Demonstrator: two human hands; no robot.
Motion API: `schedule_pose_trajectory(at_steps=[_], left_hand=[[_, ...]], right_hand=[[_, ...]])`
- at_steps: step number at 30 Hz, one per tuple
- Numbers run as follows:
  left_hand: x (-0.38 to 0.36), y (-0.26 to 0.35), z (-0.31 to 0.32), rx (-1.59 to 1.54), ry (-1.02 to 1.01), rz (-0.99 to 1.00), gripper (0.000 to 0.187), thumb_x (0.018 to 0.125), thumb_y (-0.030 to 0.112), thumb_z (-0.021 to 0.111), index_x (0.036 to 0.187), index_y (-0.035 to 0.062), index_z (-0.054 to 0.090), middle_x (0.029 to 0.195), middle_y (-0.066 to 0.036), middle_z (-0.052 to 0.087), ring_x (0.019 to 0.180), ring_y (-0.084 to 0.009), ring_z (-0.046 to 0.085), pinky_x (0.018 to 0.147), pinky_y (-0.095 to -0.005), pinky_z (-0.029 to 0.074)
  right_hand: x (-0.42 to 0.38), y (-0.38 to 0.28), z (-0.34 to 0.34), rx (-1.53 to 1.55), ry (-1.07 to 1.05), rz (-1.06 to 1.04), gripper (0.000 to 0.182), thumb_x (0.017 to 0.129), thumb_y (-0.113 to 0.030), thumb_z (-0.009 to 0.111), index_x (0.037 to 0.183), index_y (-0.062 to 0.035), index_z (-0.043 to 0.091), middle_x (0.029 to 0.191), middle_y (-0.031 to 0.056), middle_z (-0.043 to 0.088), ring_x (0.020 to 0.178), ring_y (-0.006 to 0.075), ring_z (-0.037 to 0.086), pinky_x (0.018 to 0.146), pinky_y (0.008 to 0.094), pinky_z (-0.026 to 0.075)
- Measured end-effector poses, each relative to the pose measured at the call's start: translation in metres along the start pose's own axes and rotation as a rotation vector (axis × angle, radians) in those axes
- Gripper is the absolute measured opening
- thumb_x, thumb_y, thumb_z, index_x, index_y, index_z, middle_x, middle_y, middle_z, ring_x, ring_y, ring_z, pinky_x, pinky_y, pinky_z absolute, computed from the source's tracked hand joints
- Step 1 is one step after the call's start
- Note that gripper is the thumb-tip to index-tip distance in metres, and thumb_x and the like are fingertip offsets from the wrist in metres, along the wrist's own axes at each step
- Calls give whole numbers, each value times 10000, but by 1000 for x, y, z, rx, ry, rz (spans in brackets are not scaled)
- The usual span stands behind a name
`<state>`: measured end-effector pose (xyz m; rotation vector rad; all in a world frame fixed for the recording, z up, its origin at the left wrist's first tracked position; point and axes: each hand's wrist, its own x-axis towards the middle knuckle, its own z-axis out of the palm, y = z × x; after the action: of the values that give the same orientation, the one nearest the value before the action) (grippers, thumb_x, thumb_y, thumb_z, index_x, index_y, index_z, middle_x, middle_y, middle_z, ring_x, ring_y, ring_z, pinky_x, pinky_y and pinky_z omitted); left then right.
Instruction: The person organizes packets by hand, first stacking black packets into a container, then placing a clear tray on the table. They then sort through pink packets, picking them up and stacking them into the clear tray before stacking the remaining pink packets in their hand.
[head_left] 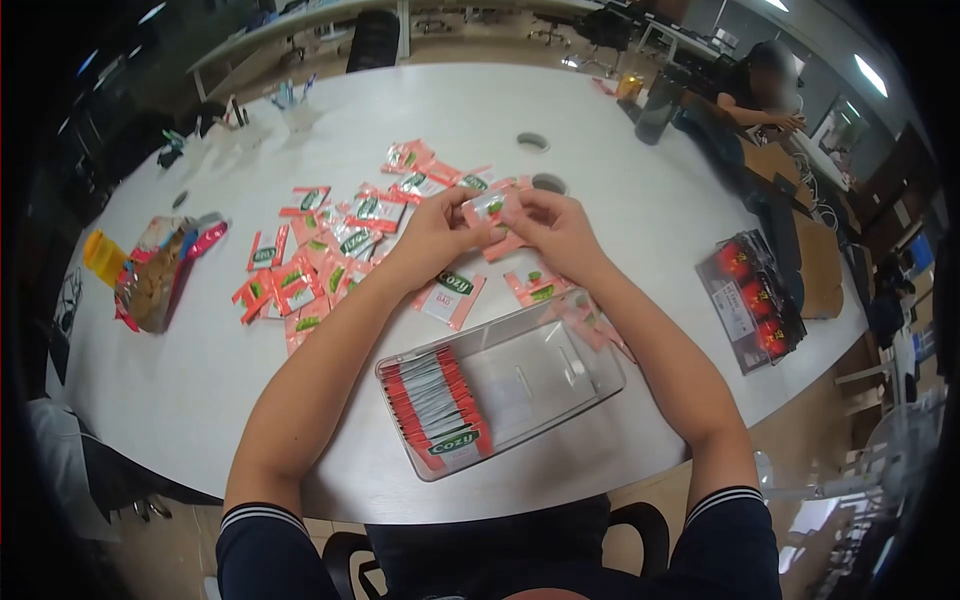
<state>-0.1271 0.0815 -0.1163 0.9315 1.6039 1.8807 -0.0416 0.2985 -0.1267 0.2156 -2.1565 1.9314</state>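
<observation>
Both hands meet above the table around one pink-and-white sachet (490,209). My left hand (437,236) has its thumb and fingers closed on the sachet's left side. My right hand (556,232) pinches its right side. Below my hands stands a clear plastic box (530,390), tilted a little in view. A row of upright sachets (433,400) fills its left part, with a green "Cozy" label on the front one. A loose sachet (450,297) lies flat between my left forearm and the box. To the left spreads a pile of similar sachets (340,245).
An opened snack bag (155,280) and a yellow container (103,255) stand at the left. A clear pack with red items (755,300) lies at the right. Pen cups (295,110), a dark cup (658,108) and table holes (532,142) sit farther back. Another person (765,90) sits at the far right.
</observation>
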Motion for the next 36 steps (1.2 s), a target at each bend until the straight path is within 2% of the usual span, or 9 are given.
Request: schedule_pose_trajectory(at_steps=[2, 3, 6, 9, 15, 18, 25, 30, 36], left_hand=[[2, -6, 1, -117, 11, 26, 411, 930, 71, 825, 1283, -57, 657, 1107, -78, 756, 978, -105, 720, 852, -246, 587], [5, -5, 1, -169, 13, 47, 395, 930, 69, 829, 1266, -56, 664, 1118, -80, 755, 981, -107, 720, 856, -248, 588], [8, -10, -5, -149, 24, 10, 383, 940, 53, 814, 1274, -61, 666, 1116, -84, 759, 987, -108, 721, 862, -244, 589], [7, -11, -7, -136, 34, -4, 367, 940, 46, 812, 1263, -65, 678, 1108, -82, 760, 982, -100, 718, 860, -239, 587], [5, -13, -7, -66, 25, 45, 292, 971, 75, 789, 1232, -16, 695, 1125, -53, 752, 971, -94, 698, 850, -264, 559], [4, -8, -3, -75, 42, 19, 355, 928, 52, 822, 1240, -57, 690, 1103, -78, 762, 940, -88, 706, 838, -237, 580], [3, -11, -17, -160, -159, -22, 523, 921, 58, 807, 1383, -11, 572, 1081, -14, 676, 1015, -72, 652, 913, -247, 550], [2, -6, -4, -79, -90, -18, 451, 921, 51, 795, 1336, -28, 640, 1083, -41, 723, 942, -66, 661, 844, -220, 543], [5, -10, -20, -135, 33, -12, 373, 936, 74, 741, 1278, -48, 657, 1087, -81, 722, 904, -78, 665, 813, -236, 571]], right_hand=[[0, -12, 4, 72, 11, 49, 338, 999, -139, 770, 1260, 65, 704, 1085, 110, 770, 946, 122, 732, 786, 267, 587], [-1, -15, 6, 133, 29, 88, 304, 1006, -144, 763, 1240, 44, 716, 1009, 64, 772, 812, 79, 683, 714, 239, 552], [0, -9, -2, 36, 44, 169, 268, 1010, -137, 756, 1217, 30, 727, 936, 25, 766, 744, 46, 622, 657, 216, 491], [-1, -13, -5, 33, 8, 190, 261, 1000, -143, 769, 1201, 21, 736, 909, 4, 766, 746, 26, 611, 634, 202, 445], [-3, -13, -2, -13, 33, 140, 202, 976, -138, 795, 1099, 21, 772, 894, 16, 765, 763, 31, 615, 666, 204, 462], [-5, -14, 2, 25, 79, 111, 180, 974, -137, 795, 1066, 17, 779, 868, 24, 762, 758, 33, 614, 663, 206, 463], [-9, -18, -8, -14, 217, 89, 161, 980, -144, 798, 1028, 1, 747, 859, 30, 763, 763, 35, 628, 670, 215, 488], [-6, -23, -6, 8, 162, 74, 153, 989, -141, 786, 1042, -7, 734, 889, 23, 762, 742, 21, 610, 653, 199, 474], [-8, -19, -12, -40, 159, 2, 298, 1048, -312, 704, 1096, -21, 745, 924, 26, 772, 850, 81, 687, 741, 238, 519]])
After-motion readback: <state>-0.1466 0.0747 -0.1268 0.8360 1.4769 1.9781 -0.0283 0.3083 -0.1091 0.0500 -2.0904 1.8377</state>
